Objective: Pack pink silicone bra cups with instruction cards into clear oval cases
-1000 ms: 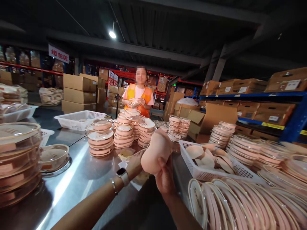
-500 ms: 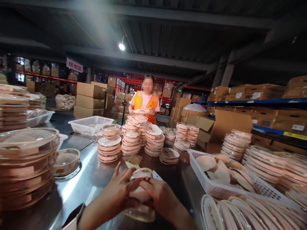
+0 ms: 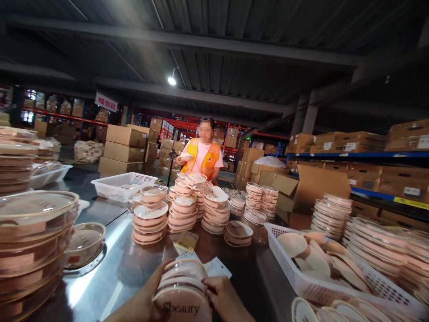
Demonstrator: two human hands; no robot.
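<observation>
Close in front of me is a short stack of round pink cases (image 3: pixel 182 302) with clear lids, tilted so the front lid's "Sbeauty" lettering faces me. My left hand (image 3: pixel 154 293) wraps round its left side, fingers partly hidden behind it. At the right edge, my right hand (image 3: pixel 217 290) is closed with thumb and fingertips against the cases. Just beyond them lie white-blue paper cards (image 3: pixel 217 267) and a small clear packet with a yellowish label (image 3: pixel 186 242). A single low round case (image 3: pixel 238 233) sits farther ahead.
Tall stacks of round cases (image 3: pixel 33 250) stand at left, with more stacks (image 3: pixel 149 221) ahead. To the right, a white perforated basket (image 3: pixel 284 264) holds pink oval pieces. Another white basket (image 3: pixel 124 190) is at back left. Across the metal table stands a person in an orange vest (image 3: pixel 203 154).
The held cases have tilted, bringing the lettered lid into view. My hands have parted to opposite sides of them. The person opposite now holds a round piece up in one hand.
</observation>
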